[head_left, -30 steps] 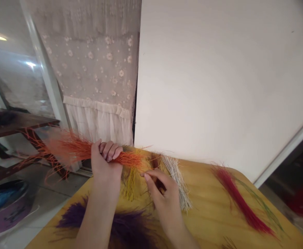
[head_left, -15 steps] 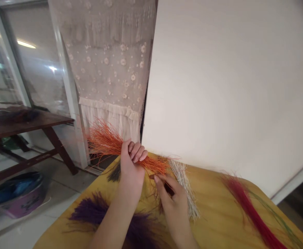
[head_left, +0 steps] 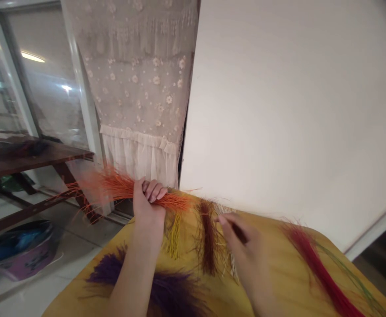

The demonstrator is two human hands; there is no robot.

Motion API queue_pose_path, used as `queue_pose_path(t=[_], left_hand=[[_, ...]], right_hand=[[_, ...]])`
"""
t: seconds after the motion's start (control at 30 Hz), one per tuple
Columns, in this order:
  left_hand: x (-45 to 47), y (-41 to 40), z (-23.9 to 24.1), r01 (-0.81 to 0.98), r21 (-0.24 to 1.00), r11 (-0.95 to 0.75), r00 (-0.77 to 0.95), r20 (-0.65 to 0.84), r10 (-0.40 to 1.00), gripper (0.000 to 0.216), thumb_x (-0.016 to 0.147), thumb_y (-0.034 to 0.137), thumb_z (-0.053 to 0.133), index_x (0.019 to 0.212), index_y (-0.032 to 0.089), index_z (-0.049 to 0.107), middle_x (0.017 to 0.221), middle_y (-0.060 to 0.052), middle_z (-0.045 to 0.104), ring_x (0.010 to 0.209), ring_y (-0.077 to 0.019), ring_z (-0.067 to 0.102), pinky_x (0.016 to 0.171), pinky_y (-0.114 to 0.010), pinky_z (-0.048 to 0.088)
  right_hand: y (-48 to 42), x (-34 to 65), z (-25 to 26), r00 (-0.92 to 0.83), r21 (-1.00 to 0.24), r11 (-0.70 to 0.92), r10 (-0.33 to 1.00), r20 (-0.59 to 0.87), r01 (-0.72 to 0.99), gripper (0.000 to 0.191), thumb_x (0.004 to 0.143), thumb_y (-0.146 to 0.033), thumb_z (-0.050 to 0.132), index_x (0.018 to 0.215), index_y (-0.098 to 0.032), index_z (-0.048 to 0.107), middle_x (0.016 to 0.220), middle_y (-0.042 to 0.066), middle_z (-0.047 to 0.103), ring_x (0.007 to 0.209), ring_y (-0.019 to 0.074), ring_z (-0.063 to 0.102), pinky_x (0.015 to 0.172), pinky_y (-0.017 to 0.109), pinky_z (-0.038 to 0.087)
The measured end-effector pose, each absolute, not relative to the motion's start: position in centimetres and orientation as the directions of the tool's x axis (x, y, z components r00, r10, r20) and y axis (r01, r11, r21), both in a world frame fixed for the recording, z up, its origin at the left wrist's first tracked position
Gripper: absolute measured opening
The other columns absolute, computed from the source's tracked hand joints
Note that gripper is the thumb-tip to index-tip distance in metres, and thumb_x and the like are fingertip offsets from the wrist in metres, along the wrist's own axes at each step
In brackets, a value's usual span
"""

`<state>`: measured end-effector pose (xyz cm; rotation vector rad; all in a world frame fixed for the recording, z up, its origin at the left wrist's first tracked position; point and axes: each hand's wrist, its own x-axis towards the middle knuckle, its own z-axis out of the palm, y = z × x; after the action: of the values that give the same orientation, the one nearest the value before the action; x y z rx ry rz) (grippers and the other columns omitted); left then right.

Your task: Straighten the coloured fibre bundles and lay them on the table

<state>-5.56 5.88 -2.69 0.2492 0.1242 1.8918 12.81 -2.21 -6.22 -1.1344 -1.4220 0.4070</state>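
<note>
My left hand (head_left: 151, 193) is clenched around the middle of a long bundle of thin orange fibres (head_left: 118, 184), above the counter (head_left: 285, 270) at its far left corner. The frayed, fanned part sticks out past the left edge, over the floor; if my fist slackens, I judge that strands could slip out there and drop near a round purple bucket (head_left: 26, 259).

My right hand (head_left: 245, 244) is blurred, thumb and forefinger close together; I cannot tell whether they pinch a strand. It is just beside a narrow bundle of reddish-brown fibres (head_left: 208, 237) and in front of a bundle of off-white fibres (head_left: 224, 211), so a careless sweep could scatter either.

Below the orange tips lies a small bundle of bright yellow fibres (head_left: 173, 235); lowering my fist could mix the two colours. My left forearm (head_left: 136, 264) crosses above a thick bundle of dark purple fibres (head_left: 176, 290) towards the near edge, and could drag some along.

Towards the right edge, a slim bundle of crimson fibres (head_left: 318, 264) and some loose green strands (head_left: 354, 275) lie side by side, near enough to tangle if nudged.
</note>
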Motion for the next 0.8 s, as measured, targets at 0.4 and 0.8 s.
queue_pose_path(t=[0.4, 0.8], left_hand=[[-4.4, 5.9, -2.5, -0.835, 0.519, -0.181, -0.021, 0.298, 0.954, 0.015, 0.082, 0.021, 0.061, 0.072, 0.01, 0.065, 0.042, 0.013, 0.017, 0.034, -0.0028, 0.01, 0.032, -0.014, 0.015], [0.4, 3.4, -2.5, -0.772, 0.631, -0.074, 0.243, 0.401, 0.883, 0.024, 0.077, 0.028, 0.064, 0.089, 0.009, 0.073, 0.047, 0.012, 0.017, 0.041, -0.0048, 0.007, 0.037, -0.018, 0.016]], right_hand=[[-3.1, 15.9, -4.4, 0.764, -0.801, 0.504, 0.36, 0.536, 0.325, 0.02, 0.085, -0.031, 0.064, 0.094, -0.017, 0.075, 0.057, -0.003, 0.045, 0.054, 0.0127, 0.042, 0.055, 0.029, 0.038], [-1.9, 12.4, -6.6, 0.515, -0.879, 0.403, 0.713, 0.477, 0.256, 0.037, 0.081, -0.051, 0.064, 0.085, -0.018, 0.078, 0.055, 0.0, 0.055, 0.049, 0.0129, 0.042, 0.049, 0.026, 0.038]])
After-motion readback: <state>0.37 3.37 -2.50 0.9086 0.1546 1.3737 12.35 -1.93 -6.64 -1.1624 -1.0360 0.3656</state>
